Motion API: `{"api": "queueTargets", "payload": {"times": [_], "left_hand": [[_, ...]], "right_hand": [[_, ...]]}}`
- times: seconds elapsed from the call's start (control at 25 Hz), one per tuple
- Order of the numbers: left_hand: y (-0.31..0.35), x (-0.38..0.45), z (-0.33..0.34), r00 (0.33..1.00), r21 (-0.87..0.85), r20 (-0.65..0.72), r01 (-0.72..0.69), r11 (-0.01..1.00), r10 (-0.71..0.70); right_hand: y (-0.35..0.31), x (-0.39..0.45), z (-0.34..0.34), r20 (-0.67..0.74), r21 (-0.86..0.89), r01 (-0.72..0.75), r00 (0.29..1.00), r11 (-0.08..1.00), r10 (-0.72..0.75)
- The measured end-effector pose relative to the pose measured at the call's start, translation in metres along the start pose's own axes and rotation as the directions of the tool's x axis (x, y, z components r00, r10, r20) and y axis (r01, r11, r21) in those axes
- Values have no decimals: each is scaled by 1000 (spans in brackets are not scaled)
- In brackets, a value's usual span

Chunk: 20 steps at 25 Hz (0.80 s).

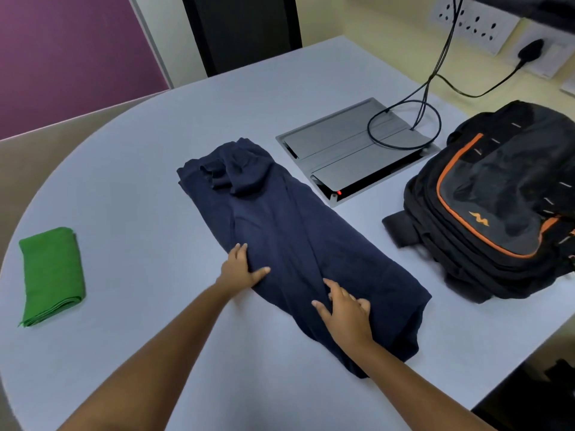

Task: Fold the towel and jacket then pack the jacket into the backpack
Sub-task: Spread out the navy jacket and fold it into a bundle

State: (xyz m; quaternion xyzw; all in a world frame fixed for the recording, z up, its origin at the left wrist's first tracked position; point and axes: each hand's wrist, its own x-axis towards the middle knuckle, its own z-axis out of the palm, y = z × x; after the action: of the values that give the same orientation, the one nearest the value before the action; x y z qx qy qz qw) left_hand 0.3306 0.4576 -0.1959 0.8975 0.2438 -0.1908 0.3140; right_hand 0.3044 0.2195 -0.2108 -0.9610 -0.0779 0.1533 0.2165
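Jacket [289, 231], navy and folded into a long narrow strip, lies slantwise across the middle of the pale table [140, 157], its collar end far from the person and its hem end near. Both hands rest on the near half of it. The left hand [241, 269] lies flat along the strip's left edge, fingers straight and spread, thumb pointing across the cloth. The right hand [345, 312] presses down on top of the fabric a little nearer the hem, fingers stretched out and gripping nothing.

A green towel [51, 275], already folded (a neat rectangle), sits well apart at the table's left edge. The black backpack [497, 206] with orange piping lies to the right of the jacket, near but not touching it. Its front pocket bears a small orange zigzag logo; no lettering can be read.
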Motion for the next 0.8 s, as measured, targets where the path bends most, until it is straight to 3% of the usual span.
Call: {"api": "queueTargets", "payload": {"times": [0.08, 0.16, 0.24, 0.4, 0.56, 0.72, 0.8], "left_hand": [[-3, -13, 21, 1000, 286, 9, -31, 958, 29], [2, -22, 24, 996, 536, -35, -49, 843, 80], [6, -26, 22, 991, 669, -41, -67, 740, 127], [2, -44, 32, 980, 742, 15, -143, 655, 197], [-2, -72, 53, 964, 796, 114, -233, 559, 239], [0, -89, 66, 956, 710, 141, -280, 646, 259], [-4, -87, 61, 953, 550, 121, -297, 781, 277]], "right_hand": [[6, 5, -2, -12, -47, 51, 999, 998, -52], [13, 11, -8, 30, -105, 116, 993, 988, -114], [20, 15, -16, 81, -171, 186, 981, 967, -175], [36, 17, -39, 112, -214, 223, 973, 951, -203], [55, 13, -58, 128, -170, 109, 988, 979, -88], [61, 6, -71, 120, -192, -22, 992, 981, 46], [49, 2, -63, -35, -226, -57, 998, 972, 50]]}}
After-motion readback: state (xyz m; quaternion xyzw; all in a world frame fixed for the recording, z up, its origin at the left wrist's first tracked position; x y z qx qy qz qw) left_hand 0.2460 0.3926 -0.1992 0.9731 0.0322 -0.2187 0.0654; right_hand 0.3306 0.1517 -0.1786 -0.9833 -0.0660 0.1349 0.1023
